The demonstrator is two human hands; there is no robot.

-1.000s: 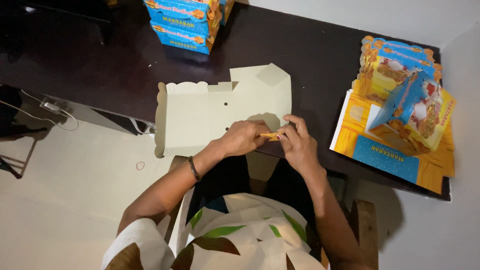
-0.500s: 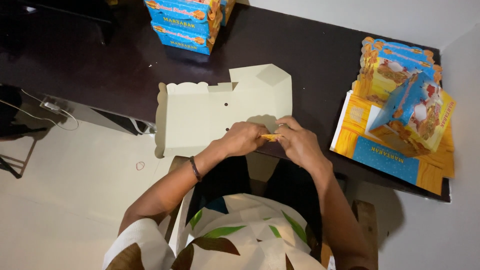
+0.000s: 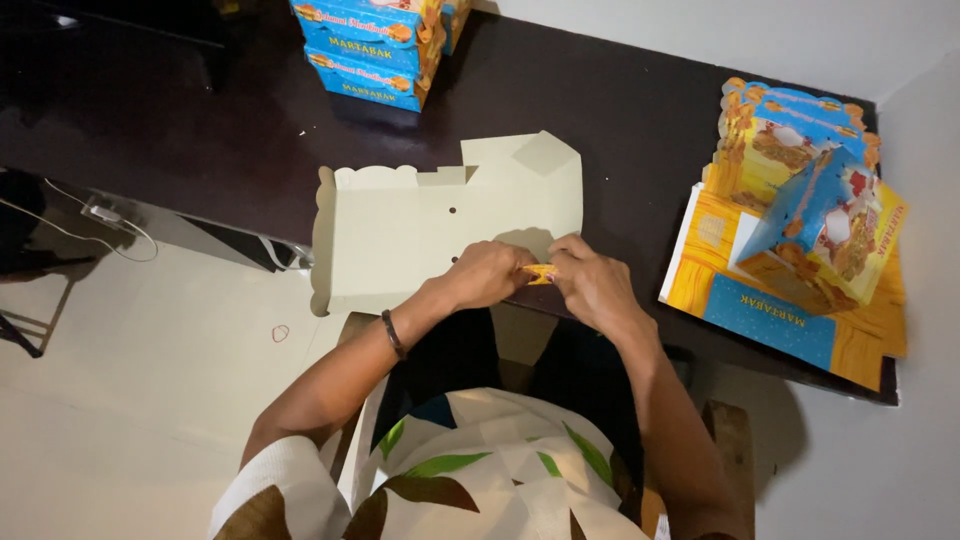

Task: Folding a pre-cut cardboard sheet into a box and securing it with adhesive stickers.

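A: Going left to right. What's lying at the far left?

B: White cable (image 3: pixel 90 215) trailing over the pale floor (image 3: pixel 150 400), off the dark table (image 3: pixel 620 110). Nothing is touching it.

A: And the flat sheet?

B: The unfolded cardboard box (image 3: pixel 400 240) is lying plain side up, printed side facing down. Its left part is hanging over the table edge, its right part is resting on the table, so the near flap is sitting right in front of the person.

A: Left hand?

B: Left hand (image 3: pixel 490 275) is curling closed, fingertips pinching the near right flap (image 3: pixel 541 272) of the cardboard box, where a bit of orange print is showing. Looks like it's bracing the fold. Dark bracelet (image 3: pixel 393 334) is sitting on that wrist.

A: Right hand?

B: Right hand (image 3: pixel 592 282) is pinching the same flap from the other side, fingers bent tight, touching the left fingertips. Both are gripping the flap together, probably because a crease needs two-sided pressure.

A: Up top?

B: Stack of finished blue boxes (image 3: pixel 375 45) is sitting at the far edge, well apart from the hands, out of the working area.

A: Far right?

B: Pile of flat printed sheets (image 3: pixel 760 310) is lying near the right hand, within reach. One half-folded box (image 3: pixel 830 225) is standing tilted on top of it.
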